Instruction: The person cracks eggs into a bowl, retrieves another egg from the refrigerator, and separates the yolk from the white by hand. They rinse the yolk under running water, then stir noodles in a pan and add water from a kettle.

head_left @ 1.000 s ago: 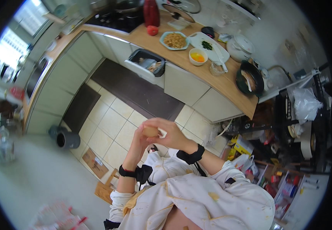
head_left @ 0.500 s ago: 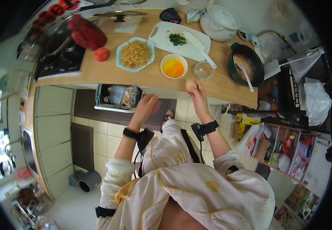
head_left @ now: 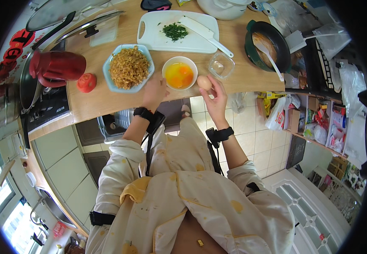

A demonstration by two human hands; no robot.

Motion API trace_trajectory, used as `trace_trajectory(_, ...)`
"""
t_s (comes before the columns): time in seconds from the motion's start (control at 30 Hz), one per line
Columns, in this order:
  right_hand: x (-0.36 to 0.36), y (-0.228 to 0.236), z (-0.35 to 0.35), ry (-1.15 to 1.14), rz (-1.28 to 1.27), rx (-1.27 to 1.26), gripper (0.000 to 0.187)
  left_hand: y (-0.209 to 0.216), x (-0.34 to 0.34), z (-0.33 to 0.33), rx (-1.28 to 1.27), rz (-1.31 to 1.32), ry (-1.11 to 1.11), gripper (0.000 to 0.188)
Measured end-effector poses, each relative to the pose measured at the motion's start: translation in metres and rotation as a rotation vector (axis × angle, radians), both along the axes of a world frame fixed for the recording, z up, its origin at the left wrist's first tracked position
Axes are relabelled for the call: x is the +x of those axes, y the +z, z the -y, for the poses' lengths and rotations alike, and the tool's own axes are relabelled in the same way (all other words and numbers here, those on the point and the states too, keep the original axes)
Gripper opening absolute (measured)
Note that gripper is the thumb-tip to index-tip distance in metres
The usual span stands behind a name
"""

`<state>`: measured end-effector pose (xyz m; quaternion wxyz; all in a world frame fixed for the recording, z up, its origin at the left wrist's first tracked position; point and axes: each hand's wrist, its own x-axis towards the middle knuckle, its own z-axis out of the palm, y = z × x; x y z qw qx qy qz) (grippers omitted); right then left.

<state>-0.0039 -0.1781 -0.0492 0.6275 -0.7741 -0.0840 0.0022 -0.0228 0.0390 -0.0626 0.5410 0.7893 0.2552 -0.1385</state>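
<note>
A brown egg (head_left: pixel 204 82) sits in the fingers of my right hand (head_left: pixel 215 96), close beside the right rim of a white bowl (head_left: pixel 165 71). Raw eggs with orange yolks (head_left: pixel 179 76) lie in that bowl. At the bowl's left side is my left hand (head_left: pixel 154 92), smeared by motion; whether its fingers touch the bowl is unclear. To its left stands a pale blue octagonal bowl (head_left: pixel 107 73) heaped with brown, grainy food (head_left: pixel 129 67). A small clear glass dish (head_left: pixel 221 65) rests right of the egg bowl.
Behind the bowls, a white cutting board (head_left: pixel 149 31) carries chopped greens (head_left: pixel 174 31) and a white-handled knife (head_left: pixel 206 34). A dark green pot (head_left: pixel 251 42) with a white spoon (head_left: pixel 268 55) stands right. Leftward are a tomato (head_left: pixel 86 83), a red jug (head_left: pixel 60 67) and a stove (head_left: pixel 48 112).
My view has shifted closer to the counter. Both hands have moved forward to the egg bowl, the right one bringing the egg to its rim.
</note>
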Motion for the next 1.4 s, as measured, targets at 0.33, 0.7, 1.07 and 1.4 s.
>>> trace_trajectory(0.33,0.005,-0.007,-0.012,-0.084,0.161,-0.138,0.041,0.003,-0.01,0.0,-0.034,0.135,0.05,0.043)
trace_trajectory(0.7,0.017,-0.013,-0.015,-0.009,0.217,-0.192,0.04,-0.004,-0.006,-0.002,-0.049,0.148,0.076,0.045)
trace_trajectory(1.07,0.024,0.019,-0.015,0.152,0.063,-0.19,0.037,0.023,-0.006,0.0,0.541,0.351,-0.106,0.049)
trace_trajectory(1.4,0.052,0.068,-0.036,0.231,-0.335,0.083,0.04,0.071,0.025,0.005,-0.332,0.467,-0.232,0.048)
